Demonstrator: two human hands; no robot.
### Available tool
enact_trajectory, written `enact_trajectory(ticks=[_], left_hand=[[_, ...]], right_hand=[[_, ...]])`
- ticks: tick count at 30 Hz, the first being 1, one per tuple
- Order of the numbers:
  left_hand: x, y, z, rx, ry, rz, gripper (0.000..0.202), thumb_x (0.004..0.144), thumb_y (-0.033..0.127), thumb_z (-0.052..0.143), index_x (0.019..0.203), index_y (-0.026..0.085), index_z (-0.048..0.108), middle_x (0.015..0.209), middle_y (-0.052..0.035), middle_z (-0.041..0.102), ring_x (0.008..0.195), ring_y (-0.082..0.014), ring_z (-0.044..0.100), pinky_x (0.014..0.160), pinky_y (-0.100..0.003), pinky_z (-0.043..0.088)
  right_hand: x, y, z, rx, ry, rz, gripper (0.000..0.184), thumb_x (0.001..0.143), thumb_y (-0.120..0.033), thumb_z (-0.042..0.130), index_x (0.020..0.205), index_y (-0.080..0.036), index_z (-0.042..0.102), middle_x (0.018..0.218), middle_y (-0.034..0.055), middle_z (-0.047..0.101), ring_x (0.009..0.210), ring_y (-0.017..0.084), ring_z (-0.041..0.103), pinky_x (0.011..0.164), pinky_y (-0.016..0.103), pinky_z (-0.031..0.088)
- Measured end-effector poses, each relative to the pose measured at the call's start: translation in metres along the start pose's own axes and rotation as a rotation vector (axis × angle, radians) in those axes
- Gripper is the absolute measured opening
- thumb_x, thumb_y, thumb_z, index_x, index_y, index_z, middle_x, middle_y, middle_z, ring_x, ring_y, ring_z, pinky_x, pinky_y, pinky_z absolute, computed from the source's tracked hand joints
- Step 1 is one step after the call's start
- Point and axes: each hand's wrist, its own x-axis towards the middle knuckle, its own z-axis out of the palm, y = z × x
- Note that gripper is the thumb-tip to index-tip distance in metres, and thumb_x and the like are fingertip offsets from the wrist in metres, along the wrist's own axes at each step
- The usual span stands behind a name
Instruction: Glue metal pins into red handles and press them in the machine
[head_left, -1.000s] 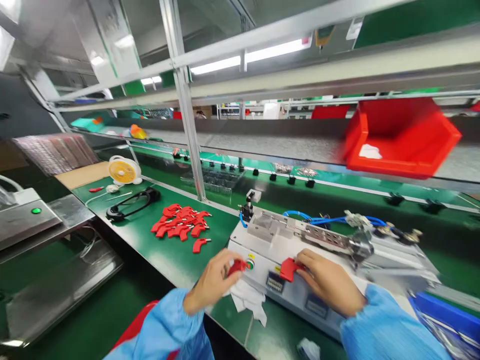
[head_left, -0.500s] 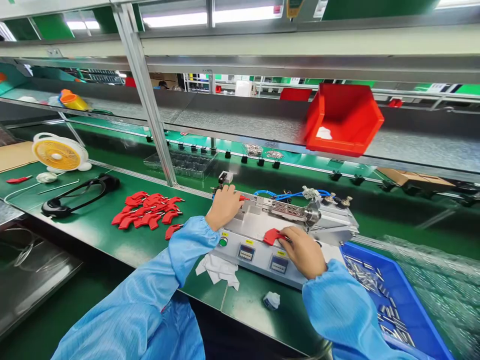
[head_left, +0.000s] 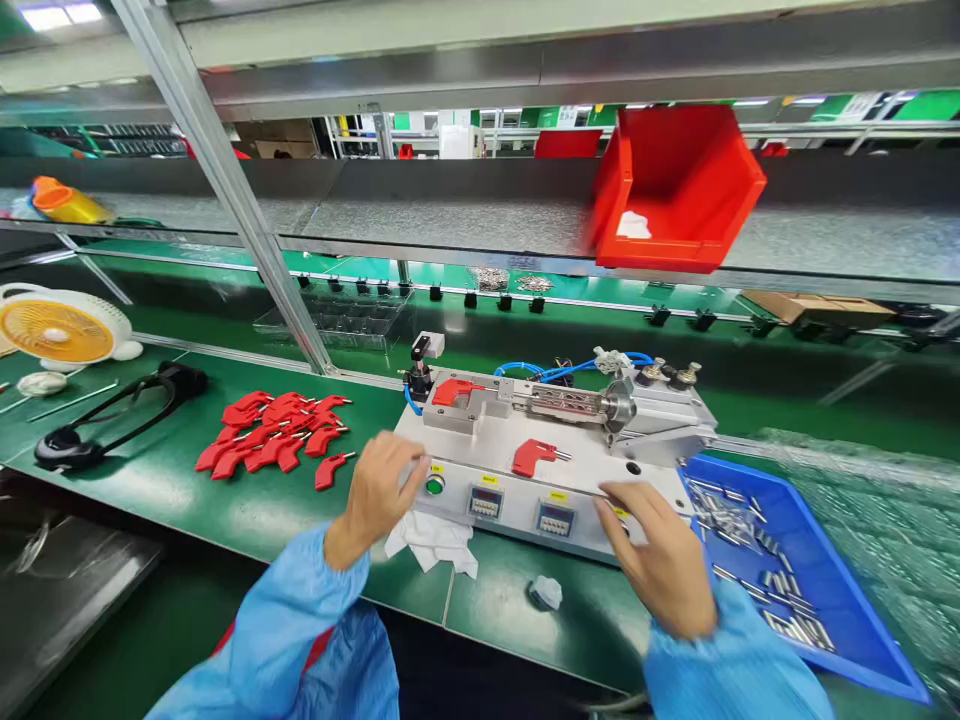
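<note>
A white press machine [head_left: 525, 470] with two small displays stands on the green bench. One red key-shaped part [head_left: 452, 391] sits in its metal fixture at the back left. Another red part [head_left: 529, 457] lies loose on the machine's top. My left hand [head_left: 381, 492] rests at the machine's front left corner, fingers curled beside the green button [head_left: 434, 485], holding nothing. My right hand [head_left: 660, 560] hovers at the machine's front right edge, fingers stretched forward and empty.
A pile of several red parts [head_left: 271, 436] lies left of the machine. A blue tray [head_left: 825, 590] of metal pins sits at the right. A white cloth [head_left: 431, 540], a black headset-like band [head_left: 105, 415], a small fan [head_left: 60, 328] and a red bin [head_left: 671, 190] on the upper shelf are around.
My left hand left a red part in the fixture and drew back to the green button. My right hand let go of its red part on the machine top and moved right.
</note>
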Motion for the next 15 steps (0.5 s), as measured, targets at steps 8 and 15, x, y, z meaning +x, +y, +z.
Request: enact_trajectory(ticks=[8, 15], left_hand=[[-0.03, -0.002, 0.004, -0.073, -0.41, -0.071, 0.015, 0.105, 0.023, 0.046, 0.112, 0.024, 0.059, 0.09, 0.0017, 0.069, 0.076, -0.0159, 0.067, 0.069, -0.027, 0.05], [0.009, 0.041, -0.004, -0.067, -0.457, -0.018, 0.014, 0.104, 0.023, 0.049, 0.101, 0.022, 0.063, 0.09, -0.0008, 0.069, 0.08, -0.0182, 0.067, 0.071, -0.027, 0.048]], right_hand=[[-0.065, 0.027, 0.008, 0.195, 0.004, 0.255, 0.026, 0.102, -0.044, 0.055, 0.11, -0.021, 0.064, 0.075, 0.0019, 0.068, 0.059, 0.015, 0.064, 0.061, 0.027, 0.055], [-0.06, 0.018, 0.015, 0.254, 0.008, 0.528, 0.039, 0.098, -0.058, 0.055, 0.099, -0.02, 0.063, 0.065, 0.0009, 0.062, 0.057, 0.015, 0.06, 0.06, 0.027, 0.055]])
